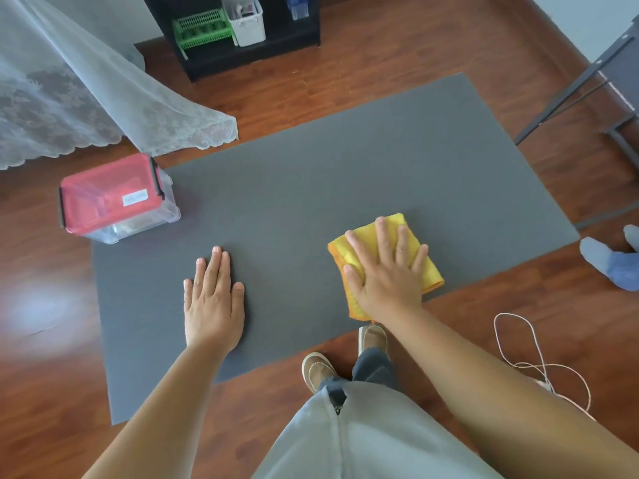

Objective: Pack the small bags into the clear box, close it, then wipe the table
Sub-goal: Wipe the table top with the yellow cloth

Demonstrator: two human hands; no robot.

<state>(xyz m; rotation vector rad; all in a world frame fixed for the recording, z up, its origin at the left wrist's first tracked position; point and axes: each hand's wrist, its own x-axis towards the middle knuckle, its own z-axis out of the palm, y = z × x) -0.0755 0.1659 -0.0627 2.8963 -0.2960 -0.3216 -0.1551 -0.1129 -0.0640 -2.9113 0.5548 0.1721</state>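
While the gray desk [311,174] is mostly bare, a few things sit around it: a black shelf [242,53] with a green basket [202,29] and a white bin [246,22] at the far side, a lacy white curtain [86,98] on the left, and a thin cord [532,361] looped on the wood floor [415,46] to the right. Nothing lies between the two hands. The clear box [119,202] with its pink lid [109,193] shut stands on the far left corner of the desk, well apart from both hands. The left hand [214,299] lies flat on the desk, fingers straight and close together, its grip open and holding nothing. The right hand [389,271] presses flat on a folded yellow cloth [425,267] near the front edge, fingers spread, grip open on top of it. The small bags inside the box are hard to make out. Someone else's foot [612,261] is cut off at the right edge.
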